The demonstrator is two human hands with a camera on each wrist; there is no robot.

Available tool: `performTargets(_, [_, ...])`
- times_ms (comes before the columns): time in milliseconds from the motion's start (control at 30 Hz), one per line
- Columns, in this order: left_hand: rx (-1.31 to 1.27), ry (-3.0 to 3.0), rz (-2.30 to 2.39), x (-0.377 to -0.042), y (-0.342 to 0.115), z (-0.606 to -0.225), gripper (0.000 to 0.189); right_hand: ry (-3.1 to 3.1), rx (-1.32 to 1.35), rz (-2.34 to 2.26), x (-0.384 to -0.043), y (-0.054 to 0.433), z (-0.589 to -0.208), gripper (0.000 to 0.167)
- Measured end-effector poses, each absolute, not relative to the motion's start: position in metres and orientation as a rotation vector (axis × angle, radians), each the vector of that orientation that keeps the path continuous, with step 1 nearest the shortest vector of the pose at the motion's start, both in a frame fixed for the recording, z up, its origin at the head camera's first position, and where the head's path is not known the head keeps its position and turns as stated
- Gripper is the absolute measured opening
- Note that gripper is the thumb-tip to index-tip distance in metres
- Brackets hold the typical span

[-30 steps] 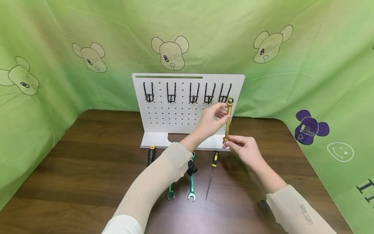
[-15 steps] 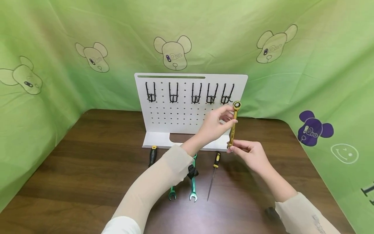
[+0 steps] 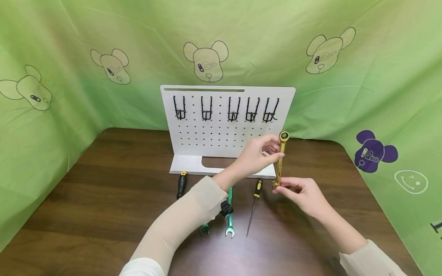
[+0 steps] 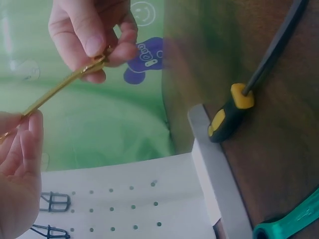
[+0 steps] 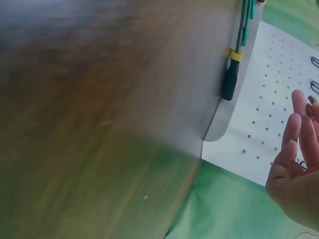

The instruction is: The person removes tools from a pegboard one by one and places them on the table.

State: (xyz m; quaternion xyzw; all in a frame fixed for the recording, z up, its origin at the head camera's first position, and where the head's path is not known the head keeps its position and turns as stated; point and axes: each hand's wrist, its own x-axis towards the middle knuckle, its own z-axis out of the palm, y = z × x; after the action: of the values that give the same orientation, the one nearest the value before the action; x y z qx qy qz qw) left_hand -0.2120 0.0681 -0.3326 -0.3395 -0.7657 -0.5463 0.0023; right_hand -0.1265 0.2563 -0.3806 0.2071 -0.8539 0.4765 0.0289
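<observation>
A gold ratcheting combination wrench (image 3: pixel 280 163) is held nearly upright between both hands, in front of the right edge of the white pegboard (image 3: pixel 207 136). Its ring end is up. My left hand (image 3: pixel 255 154) pinches it below the ring between thumb and fingers. At the lower end, my right hand (image 3: pixel 304 194) pinches it, covering part of that end. The left wrist view shows the wrench (image 4: pixel 60 88) slanting from one hand to the other. In the right wrist view, only part of the right hand (image 5: pixel 301 149) and a bit of gold show.
Several black wire hooks (image 3: pixel 233 109) line the pegboard's upper part. On the brown table (image 3: pixel 114 191) lie a slim yellow-black screwdriver (image 3: pixel 258 189), a green wrench (image 3: pixel 230 220), another green wrench (image 3: pixel 205 229) and a black-yellow handle (image 3: pixel 182 184), the last two partly behind the left forearm.
Both hands have lowered the gold wrench and brought it slightly right, away from the hooks. The hooks and tabletop tools stay put; the head view has shifted a little.
</observation>
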Motion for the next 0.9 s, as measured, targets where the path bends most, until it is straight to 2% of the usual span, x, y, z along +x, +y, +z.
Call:
performTargets(433, [-1.028,-2.414,-1.884,-0.208,0.074,-0.351,0.036,-2.734,0.676,1.332,-0.11,0.265,-0.385,0.012])
performTargets(900, [-1.022,-2.483,-1.96,-0.205,0.082,-0.371,0.037,-2.858,0.81,1.431,-0.095,0.28,-0.397,0.005])
